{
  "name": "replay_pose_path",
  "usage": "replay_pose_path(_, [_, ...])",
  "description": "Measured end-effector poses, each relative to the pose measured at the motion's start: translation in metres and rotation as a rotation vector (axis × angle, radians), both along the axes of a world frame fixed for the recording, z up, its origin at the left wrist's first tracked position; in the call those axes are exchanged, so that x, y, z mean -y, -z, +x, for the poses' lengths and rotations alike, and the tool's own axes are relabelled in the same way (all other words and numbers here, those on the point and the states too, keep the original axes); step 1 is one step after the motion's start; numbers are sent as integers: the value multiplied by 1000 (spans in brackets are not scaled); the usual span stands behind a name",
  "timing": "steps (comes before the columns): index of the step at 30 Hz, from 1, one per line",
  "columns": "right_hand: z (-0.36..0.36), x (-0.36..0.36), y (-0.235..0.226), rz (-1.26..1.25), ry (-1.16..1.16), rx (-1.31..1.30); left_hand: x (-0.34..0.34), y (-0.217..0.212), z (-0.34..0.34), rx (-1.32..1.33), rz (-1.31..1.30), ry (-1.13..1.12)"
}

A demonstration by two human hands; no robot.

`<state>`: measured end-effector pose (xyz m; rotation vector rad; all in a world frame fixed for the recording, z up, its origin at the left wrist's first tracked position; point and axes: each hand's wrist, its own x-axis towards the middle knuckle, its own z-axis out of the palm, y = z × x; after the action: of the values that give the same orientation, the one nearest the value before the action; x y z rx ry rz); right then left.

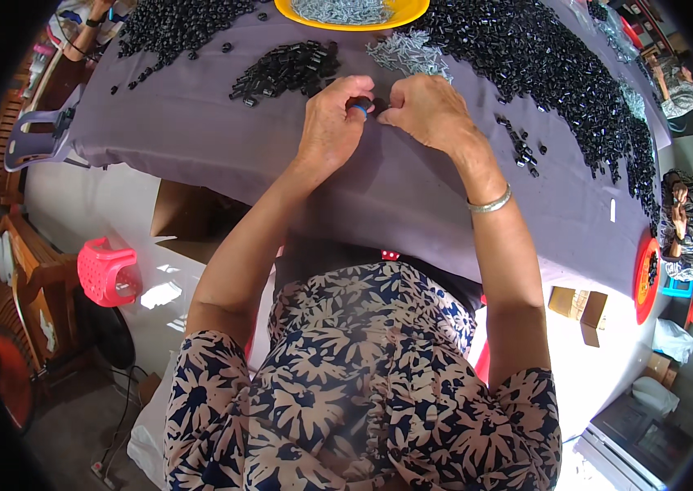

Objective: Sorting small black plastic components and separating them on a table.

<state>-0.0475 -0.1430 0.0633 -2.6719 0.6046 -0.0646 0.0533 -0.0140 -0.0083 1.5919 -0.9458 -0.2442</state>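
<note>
Both hands meet over the cloth-covered table, fingertips nearly touching. My left hand [331, 123] is closed around a small dark piece [354, 103], and something blue shows at its fingers. My right hand [432, 113] is pinched just beside it; what its fingertips hold, if anything, is too small to make out. Beyond my left hand lies a pile of small black cylindrical parts [287, 70]. A heap of silvery screws [408, 54] sits just past my right hand. Farther back stands a yellow bowl [352, 26] filled with more of the screws.
Large spreads of black parts cover the table's far left [168, 31] and right side [559, 82]. A red tray [646, 282] is at the right edge. On the floor are a pink basket [107, 272] and a cardboard box [580, 308]. Other people sit around the table.
</note>
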Motion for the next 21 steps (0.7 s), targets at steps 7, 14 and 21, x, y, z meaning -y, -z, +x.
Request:
replay_pose_path(7, [-6,11,15,76,-104,158,-1,-3,-2,-130,-61,17])
replay_pose_path(14, [-77,-24,17,516,158,597,-12,-24,-27,-276,66,493])
replay_pose_path(21, [-103,-42,34,687,233,677,-14,-39,-57,-209,163,411])
